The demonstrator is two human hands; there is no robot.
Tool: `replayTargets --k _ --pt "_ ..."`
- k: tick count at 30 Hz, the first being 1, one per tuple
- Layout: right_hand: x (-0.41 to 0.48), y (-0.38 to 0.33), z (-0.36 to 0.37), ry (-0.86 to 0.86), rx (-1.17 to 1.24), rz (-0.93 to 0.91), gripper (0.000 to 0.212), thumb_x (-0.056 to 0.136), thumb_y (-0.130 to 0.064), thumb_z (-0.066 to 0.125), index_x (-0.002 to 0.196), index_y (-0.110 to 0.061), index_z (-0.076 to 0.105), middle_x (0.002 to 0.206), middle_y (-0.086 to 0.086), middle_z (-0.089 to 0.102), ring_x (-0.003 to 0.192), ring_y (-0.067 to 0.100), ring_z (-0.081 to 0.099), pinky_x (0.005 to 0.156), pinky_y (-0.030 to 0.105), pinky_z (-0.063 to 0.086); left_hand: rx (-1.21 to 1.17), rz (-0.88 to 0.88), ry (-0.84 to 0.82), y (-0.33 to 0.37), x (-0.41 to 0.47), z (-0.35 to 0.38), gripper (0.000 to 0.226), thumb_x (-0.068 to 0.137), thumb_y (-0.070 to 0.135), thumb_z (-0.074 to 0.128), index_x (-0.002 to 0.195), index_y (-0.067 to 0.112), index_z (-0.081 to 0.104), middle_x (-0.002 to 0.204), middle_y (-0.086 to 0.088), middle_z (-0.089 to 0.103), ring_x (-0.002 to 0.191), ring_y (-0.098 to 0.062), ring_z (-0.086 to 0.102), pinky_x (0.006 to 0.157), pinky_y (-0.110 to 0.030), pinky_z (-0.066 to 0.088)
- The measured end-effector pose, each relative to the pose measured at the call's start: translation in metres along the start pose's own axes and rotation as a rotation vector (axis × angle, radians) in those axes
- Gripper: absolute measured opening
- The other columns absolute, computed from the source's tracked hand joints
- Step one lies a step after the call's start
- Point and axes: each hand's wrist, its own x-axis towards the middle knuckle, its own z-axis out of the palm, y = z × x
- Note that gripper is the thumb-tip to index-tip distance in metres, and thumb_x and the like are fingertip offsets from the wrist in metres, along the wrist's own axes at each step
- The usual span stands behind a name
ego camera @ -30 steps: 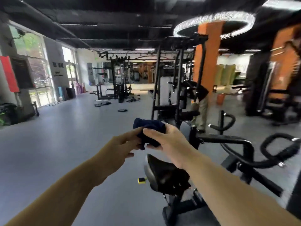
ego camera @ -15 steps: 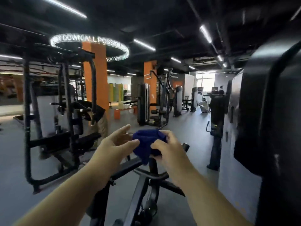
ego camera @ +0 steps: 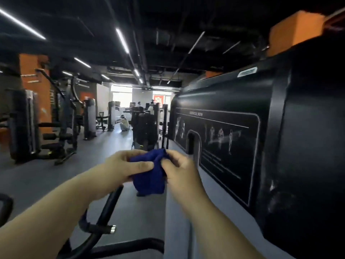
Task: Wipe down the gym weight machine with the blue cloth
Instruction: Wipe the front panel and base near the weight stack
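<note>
Head view: within 1 second the gaze has swung right, so the black-sided weight machine [ego camera: 233, 146] now fills the frame from 1 to 5 o'clock. The blue cloth [ego camera: 149, 178], a tight wad before, now hangs loose just below centre, its top pinched by the left hand [ego camera: 119, 169] at its 9 o'clock and the right hand [ego camera: 180, 169] at its 3 o'clock. It hangs clear of the weight machine, so wiping has likely not begun; the hands seem to be opening it for a first pass.
</note>
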Motion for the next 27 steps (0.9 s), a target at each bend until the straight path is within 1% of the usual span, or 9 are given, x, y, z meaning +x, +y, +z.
replayTargets --k 3,5,8,10,13,18,20,24,27 --pt "0.023 0.004 0.003 0.06 -0.059 0.027 0.022 0.096 -0.02 0.058 0.102 -0.037 0.07 0.102 -0.007 0.073 0.098 0.015 0.069 0.088 0.045 0.058 0.042 0.1 -0.153 -0.004 0.052 -0.019 0.072 0.036 0.055 0.094 0.097 0.021 0.077 0.102 -0.01 0.075 0.095 -0.025 0.071 0.075 -0.026 0.057" --pt "0.036 0.004 0.007 0.096 -0.079 0.029 0.024 0.091 -0.024 0.066 0.112 -0.037 0.066 0.109 -0.009 0.07 0.101 0.011 0.068 0.087 0.038 0.058 -0.035 0.158 -0.213 -0.008 0.079 -0.027 0.07 0.038 0.056 0.094 0.097 0.021 0.077 0.102 -0.012 0.074 0.094 -0.026 0.072 0.074 -0.028 0.057" --pt "0.053 -0.002 0.009 0.21 -0.262 -0.058 0.029 0.082 -0.017 0.076 0.103 -0.032 0.063 0.098 -0.015 0.069 0.092 0.002 0.066 0.082 0.026 0.057 -0.229 0.18 -0.27 -0.011 0.11 -0.035 0.043 0.064 0.026 0.086 0.104 0.013 0.073 0.107 -0.013 0.073 0.092 -0.025 0.071 0.075 -0.032 0.058" --pt "0.061 -0.007 0.012 0.293 -0.384 -0.127 0.029 0.08 -0.009 0.076 0.093 -0.029 0.059 0.089 -0.019 0.065 0.079 -0.003 0.061 0.07 0.016 0.052 -0.375 0.15 -0.3 -0.012 0.126 -0.042 0.039 0.068 0.007 0.081 0.106 0.011 0.072 0.109 -0.012 0.073 0.096 -0.024 0.072 0.079 -0.032 0.06" --pt "0.068 -0.009 0.015 0.375 -0.562 -0.194 0.032 0.08 -0.006 0.072 0.09 -0.032 0.056 0.09 -0.015 0.061 0.081 -0.001 0.059 0.067 0.016 0.05 -0.464 0.178 -0.231 -0.015 0.15 -0.054 0.034 0.077 0.014 0.072 0.112 0.013 0.069 0.109 -0.008 0.074 0.097 -0.019 0.071 0.086 -0.033 0.058" --pt "0.099 0.0 0.031 0.456 -0.916 -0.286 0.048 0.082 -0.011 0.068 0.125 -0.029 0.058 0.109 -0.021 0.048 0.105 0.007 0.055 0.089 0.031 0.051 0.1 0.383 0.006 -0.045 0.214 -0.069 0.024 0.093 0.019 0.066 0.112 0.031 0.066 0.105 0.015 0.071 0.098 -0.001 0.065 0.097 -0.031 0.05" --pt "0.115 0.002 0.03 0.464 -1.073 -0.332 0.047 0.083 -0.013 0.068 0.127 -0.026 0.06 0.109 -0.02 0.046 0.108 0.008 0.051 0.09 0.031 0.05 0.288 0.498 0.006 -0.059 0.247 -0.078 0.034 0.094 0.022 0.062 0.126 0.033 0.059 0.122 0.015 0.061 0.105 -0.002 0.058 0.101 -0.034 0.047" --pt "0.149 0.003 0.025 0.57 -1.485 -0.481 0.045 0.078 -0.013 0.075 0.121 -0.02 0.062 0.111 -0.009 0.049 0.105 0.012 0.046 0.081 0.013 0.041 0.442 0.736 0.058 -0.08 0.321 -0.082 0.053 0.094 0.015 0.058 0.143 0.03 0.046 0.15 0.012 0.039 0.134 -0.013 0.038 0.113 -0.038 0.034" --pt "0.177 0.005 0.02 0.624 -1.715 -0.481 0.052 0.073 -0.008 0.081 0.121 -0.013 0.064 0.119 0.005 0.056 0.109 0.025 0.05 0.086 0.028 0.049 0.471 0.935 0.086 -0.085 0.371 -0.078 0.059 0.093 0.01 0.058 0.149 0.02 0.041 0.158 0.006 0.03 0.141 -0.019 0.032 0.116 -0.045 0.031"
